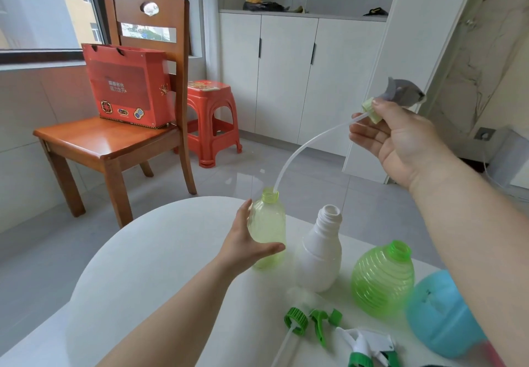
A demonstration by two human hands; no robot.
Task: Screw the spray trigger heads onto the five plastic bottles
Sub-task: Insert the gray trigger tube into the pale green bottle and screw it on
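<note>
My left hand (pixel 248 240) wraps the side of a pale green bottle (pixel 267 229) standing on the white table (pixel 160 258). My right hand (pixel 396 137) holds a grey spray head with a pale green collar (pixel 396 96) up in the air. Its white tube (pixel 297 149) curves down, and the tip sits in the bottle's open neck. To the right stand a white bottle (pixel 320 255), a round green ribbed bottle (pixel 382 278) and a blue bottle (pixel 440 312), all uncapped. A green spray head (pixel 312 322) and a white-and-green spray head (pixel 367 348) lie at the table's front.
A wooden chair (pixel 111 140) with a red gift box (pixel 128 86) stands behind the table on the left. A red plastic stool (pixel 213 120) is beside it. White cabinets (pixel 289 80) line the back wall.
</note>
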